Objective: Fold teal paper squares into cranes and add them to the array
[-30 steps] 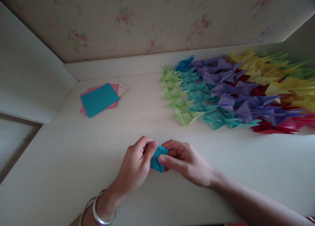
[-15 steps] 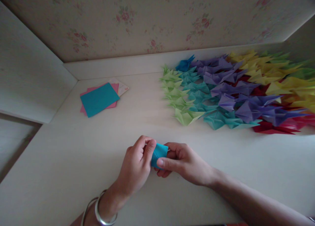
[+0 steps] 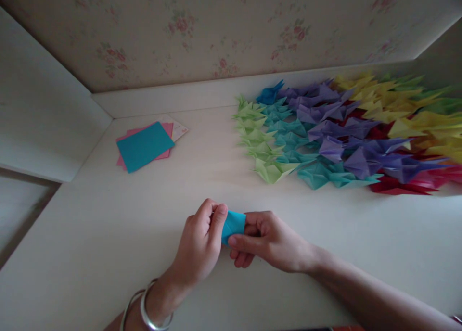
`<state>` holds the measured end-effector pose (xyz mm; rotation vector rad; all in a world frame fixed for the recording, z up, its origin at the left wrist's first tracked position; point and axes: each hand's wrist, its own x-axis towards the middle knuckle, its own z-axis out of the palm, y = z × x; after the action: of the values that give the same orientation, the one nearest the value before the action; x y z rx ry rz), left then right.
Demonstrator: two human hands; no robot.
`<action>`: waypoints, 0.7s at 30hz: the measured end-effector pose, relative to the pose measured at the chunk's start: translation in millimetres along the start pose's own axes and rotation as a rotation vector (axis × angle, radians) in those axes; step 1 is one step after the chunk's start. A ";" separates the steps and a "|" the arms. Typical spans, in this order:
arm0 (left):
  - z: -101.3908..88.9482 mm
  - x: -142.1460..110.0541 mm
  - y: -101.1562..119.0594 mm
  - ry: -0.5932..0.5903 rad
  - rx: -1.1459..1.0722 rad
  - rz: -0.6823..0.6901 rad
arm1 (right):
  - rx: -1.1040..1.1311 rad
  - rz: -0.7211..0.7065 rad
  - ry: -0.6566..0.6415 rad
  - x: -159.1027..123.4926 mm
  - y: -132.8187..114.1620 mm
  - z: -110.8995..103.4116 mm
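Observation:
A small folded piece of blue origami paper (image 3: 234, 223) is held between my two hands above the front middle of the white table. My left hand (image 3: 202, 242) is closed on its left side, the thumb pressing along the edge. At the lower right of the paper, my right hand (image 3: 270, 242) pinches it between thumb and fingers. A crease runs across the face turned to me. The paper's left part and underside are hidden by my fingers.
Several origami cranes (image 3: 328, 148) in green, teal, purple, yellow and red stand in rows at the back right. Flat blue and pink paper sheets (image 3: 146, 146) lie stacked at the back left. A flowered wall (image 3: 224, 32) rises behind the white table (image 3: 108, 249).
My right fingers have shifted slightly on the paper, the thumb sliding a little left and the lower fingers dropping. My left hand keeps its hold almost unmoved.

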<state>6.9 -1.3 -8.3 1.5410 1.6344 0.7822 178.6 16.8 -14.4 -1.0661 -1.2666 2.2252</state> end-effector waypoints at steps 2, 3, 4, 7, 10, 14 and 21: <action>-0.7 0.2 -0.5 0.004 -0.005 -0.009 | -0.017 0.005 -0.014 -0.6 -0.1 0.1; -0.9 0.3 -0.7 0.004 -0.006 -0.009 | -0.025 0.004 -0.015 -1.0 -0.2 0.1; -0.9 0.3 -0.7 0.003 -0.006 -0.009 | -0.034 0.000 -0.011 -1.4 -0.3 0.0; -0.2 -0.2 -0.1 -0.004 -0.006 -0.004 | -0.063 -0.021 0.013 -2.7 -1.2 -0.2; 0.1 -0.6 0.9 -0.011 -0.006 -0.016 | -0.101 -0.029 0.029 -3.8 -3.0 0.1; -1.4 0.0 1.4 -0.006 -0.028 -0.039 | -0.122 -0.044 0.027 -3.9 -5.0 0.8; -4.9 0.7 3.6 -0.103 -0.126 -0.028 | -0.200 -0.128 0.130 -1.9 -3.5 -2.1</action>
<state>4.7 0.0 -2.8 1.4430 1.5009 0.7630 181.2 18.7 -11.3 -1.1463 -1.4793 1.9346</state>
